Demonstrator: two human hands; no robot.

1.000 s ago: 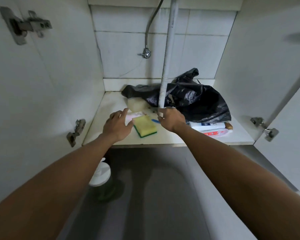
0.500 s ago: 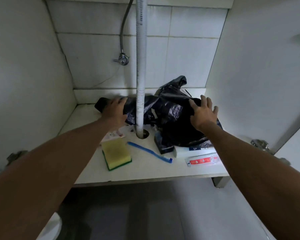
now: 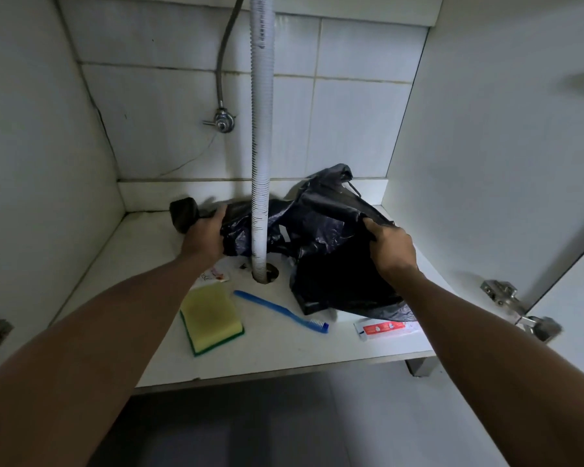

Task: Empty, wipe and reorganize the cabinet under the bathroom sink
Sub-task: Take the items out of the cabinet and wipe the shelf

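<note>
A crumpled black plastic bag [image 3: 327, 230] lies on the white cabinet floor [image 3: 284, 352], draped behind the white corrugated drain hose [image 3: 262, 129]. My left hand [image 3: 204, 235] grips the bag's left end, where a dark rolled part [image 3: 182, 215] sticks out. My right hand [image 3: 390, 246] grips the bag's right side. In front lie a yellow-green sponge [image 3: 211, 318], a blue toothbrush [image 3: 280, 310], a red-and-white tube [image 3: 386, 328] and a small sachet [image 3: 213, 276].
The drain hose drops into a hole in the cabinet floor [image 3: 267, 274]. A metal valve [image 3: 223, 121] with a braided hose sits on the tiled back wall. Door hinges [image 3: 516, 308] stick out at the right. Grey floor lies below the shelf edge.
My hands left the sponge area and reached back to the black bag. Both have closed on it, and the right side is lifted slightly. The view came closer.
</note>
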